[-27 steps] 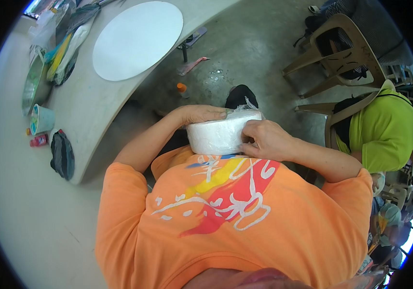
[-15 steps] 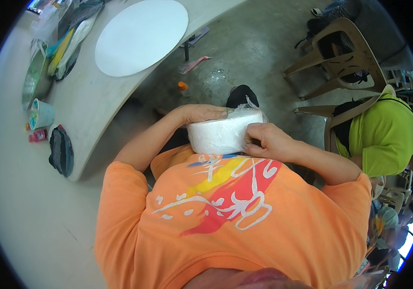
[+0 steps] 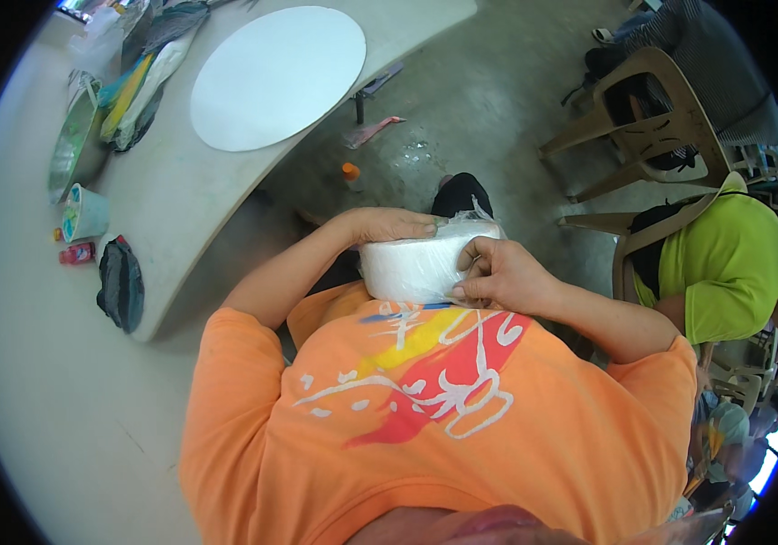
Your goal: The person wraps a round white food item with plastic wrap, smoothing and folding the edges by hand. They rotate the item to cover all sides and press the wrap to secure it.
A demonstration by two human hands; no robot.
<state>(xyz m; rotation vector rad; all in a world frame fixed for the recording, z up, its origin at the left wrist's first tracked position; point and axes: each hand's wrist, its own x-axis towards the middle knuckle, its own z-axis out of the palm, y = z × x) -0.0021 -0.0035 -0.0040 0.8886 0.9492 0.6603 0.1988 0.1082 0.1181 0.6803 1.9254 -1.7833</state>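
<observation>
A thick white round block [image 3: 411,271], wrapped in clear crinkled plastic, rests against my lap and the front of my orange shirt. My left hand [image 3: 398,224] lies over its upper left edge and steadies it, the fingers partly out of sight behind it. At the block's right side, my right hand [image 3: 502,277] has thumb and forefinger curled close to the clear plastic wrap [image 3: 443,289]. A loose bunch of the wrap sticks up at the far right edge of the block.
On the pale table [image 3: 162,209] to my left lie a white oval board [image 3: 280,77], a green bowl [image 3: 80,145], a tub [image 3: 86,215], a red bottle [image 3: 78,253] and a dark plastic bag [image 3: 120,283]. A person in a lime shirt [image 3: 725,259] sits at right near a brown chair [image 3: 657,109].
My right hand has shifted its fingers on the wrap, with the forefinger now raised and bent against the block's side. The left hand keeps its hold; the whole view has shifted slightly.
</observation>
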